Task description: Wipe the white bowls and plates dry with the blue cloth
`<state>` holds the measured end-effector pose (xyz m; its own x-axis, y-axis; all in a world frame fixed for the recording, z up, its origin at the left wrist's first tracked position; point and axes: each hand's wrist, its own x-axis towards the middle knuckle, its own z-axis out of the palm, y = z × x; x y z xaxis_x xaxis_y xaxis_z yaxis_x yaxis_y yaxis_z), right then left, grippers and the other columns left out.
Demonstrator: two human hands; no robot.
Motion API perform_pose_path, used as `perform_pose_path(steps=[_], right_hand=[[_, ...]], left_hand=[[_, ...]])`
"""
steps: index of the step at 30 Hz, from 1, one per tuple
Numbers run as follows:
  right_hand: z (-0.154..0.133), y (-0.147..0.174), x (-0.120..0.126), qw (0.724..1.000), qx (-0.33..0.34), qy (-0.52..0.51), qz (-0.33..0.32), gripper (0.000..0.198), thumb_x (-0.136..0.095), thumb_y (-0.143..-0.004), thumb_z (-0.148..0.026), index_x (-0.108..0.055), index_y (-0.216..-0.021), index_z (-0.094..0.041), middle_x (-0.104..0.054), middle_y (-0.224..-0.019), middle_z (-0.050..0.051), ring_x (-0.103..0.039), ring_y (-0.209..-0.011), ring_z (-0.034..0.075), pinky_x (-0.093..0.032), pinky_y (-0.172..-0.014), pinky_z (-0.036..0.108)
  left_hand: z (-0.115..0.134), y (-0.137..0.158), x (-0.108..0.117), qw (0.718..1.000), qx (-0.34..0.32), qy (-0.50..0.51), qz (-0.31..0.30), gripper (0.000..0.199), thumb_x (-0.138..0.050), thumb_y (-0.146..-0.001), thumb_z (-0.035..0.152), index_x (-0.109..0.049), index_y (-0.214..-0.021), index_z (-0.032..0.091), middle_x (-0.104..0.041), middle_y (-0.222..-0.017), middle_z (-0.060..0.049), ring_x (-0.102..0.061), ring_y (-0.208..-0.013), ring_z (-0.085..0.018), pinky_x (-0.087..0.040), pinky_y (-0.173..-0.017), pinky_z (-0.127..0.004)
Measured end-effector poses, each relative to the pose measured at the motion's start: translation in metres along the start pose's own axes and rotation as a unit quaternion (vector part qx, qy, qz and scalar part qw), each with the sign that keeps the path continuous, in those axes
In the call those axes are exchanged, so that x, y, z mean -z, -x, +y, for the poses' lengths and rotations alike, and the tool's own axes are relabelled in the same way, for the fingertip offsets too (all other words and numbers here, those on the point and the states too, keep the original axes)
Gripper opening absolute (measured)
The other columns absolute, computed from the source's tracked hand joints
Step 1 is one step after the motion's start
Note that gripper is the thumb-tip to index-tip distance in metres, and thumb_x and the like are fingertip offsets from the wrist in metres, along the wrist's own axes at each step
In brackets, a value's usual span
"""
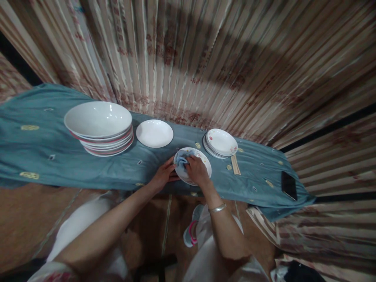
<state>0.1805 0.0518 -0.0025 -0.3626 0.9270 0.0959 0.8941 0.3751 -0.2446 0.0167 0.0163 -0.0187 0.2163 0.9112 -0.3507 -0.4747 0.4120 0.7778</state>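
Close to the table's front edge is a white plate (pixel 206 166) with a small floral pattern, tilted slightly. My left hand (pixel 165 172) grips its left rim, with the fingers partly hidden by the plate. A crumpled blue cloth (pixel 181 159) lies against the plate's face, pinched in my right hand (pixel 196 169). Behind and to the left sits a plain white plate (pixel 154 133) on the tablecloth. At the right rear is a small stack of floral plates (pixel 222 142), with wooden chopsticks (pixel 235 164) sticking out beside it.
A tall stack of plates (pixel 110 145) with red rims stands at the left, topped by a big white bowl (pixel 98 119). Near the right end lies a black phone (pixel 289 185). The narrow table wears a teal cloth (pixel 258 172); a pleated curtain (pixel 188 58) hangs behind.
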Motion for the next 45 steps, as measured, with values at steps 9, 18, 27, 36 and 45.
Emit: perform_pose_path(steps=[9,18,27,36,45], right_hand=[[0.021,0.006,0.013,0.997,-0.070,-0.016,-0.028,0.032,-0.048,-0.080,-0.008,-0.069,-0.102,-0.017,-0.070,-0.105,0.011,-0.062,-0.099,0.023,-0.044,-0.088,0.033],[0.036,0.012,0.019,0.935,-0.037,-0.351,-0.016,0.019,-0.052,-0.076,-0.018,-0.070,-0.082,-0.016,-0.066,-0.072,0.000,-0.055,-0.067,0.014,-0.041,-0.065,0.026],[0.038,0.020,0.032,0.791,-0.114,-0.600,0.019,0.024,-0.071,-0.065,-0.038,-0.070,-0.072,-0.015,-0.061,-0.060,-0.003,-0.047,-0.056,0.009,-0.038,-0.058,0.023],[0.034,0.021,0.042,0.737,-0.123,-0.664,0.037,0.018,-0.078,-0.061,-0.035,-0.071,-0.066,-0.019,-0.061,-0.055,-0.004,-0.049,-0.054,0.010,-0.042,-0.056,0.023],[0.025,0.022,0.058,0.680,-0.130,-0.719,0.058,0.020,-0.081,-0.056,-0.033,-0.072,-0.069,-0.019,-0.068,-0.064,-0.002,-0.057,-0.057,0.011,-0.047,-0.060,0.023]], left_hand=[[-0.004,-0.005,0.007,0.984,-0.101,-0.143,-0.021,0.069,-0.063,-0.075,0.035,-0.047,-0.140,0.019,-0.067,-0.120,-0.009,-0.064,-0.103,-0.028,-0.054,-0.085,-0.043],[0.000,-0.017,0.035,0.791,-0.305,-0.529,0.046,0.047,-0.051,-0.085,0.034,-0.056,-0.129,0.018,-0.061,-0.126,-0.012,-0.055,-0.119,-0.026,-0.042,-0.104,-0.046],[-0.004,0.011,0.007,0.586,-0.430,-0.681,-0.088,0.058,-0.056,-0.086,0.044,-0.048,-0.137,0.018,-0.046,-0.145,-0.018,-0.029,-0.141,-0.032,-0.019,-0.113,-0.061],[-0.024,0.008,-0.014,0.577,-0.346,-0.730,-0.123,0.040,-0.056,-0.083,0.013,-0.062,-0.120,0.025,-0.060,-0.132,-0.011,-0.043,-0.133,-0.031,0.006,-0.111,-0.067],[-0.027,0.007,-0.022,0.589,-0.352,-0.720,-0.107,0.028,-0.048,-0.090,0.015,-0.071,-0.102,0.027,-0.064,-0.128,-0.007,-0.053,-0.123,-0.027,0.005,-0.114,-0.062]])
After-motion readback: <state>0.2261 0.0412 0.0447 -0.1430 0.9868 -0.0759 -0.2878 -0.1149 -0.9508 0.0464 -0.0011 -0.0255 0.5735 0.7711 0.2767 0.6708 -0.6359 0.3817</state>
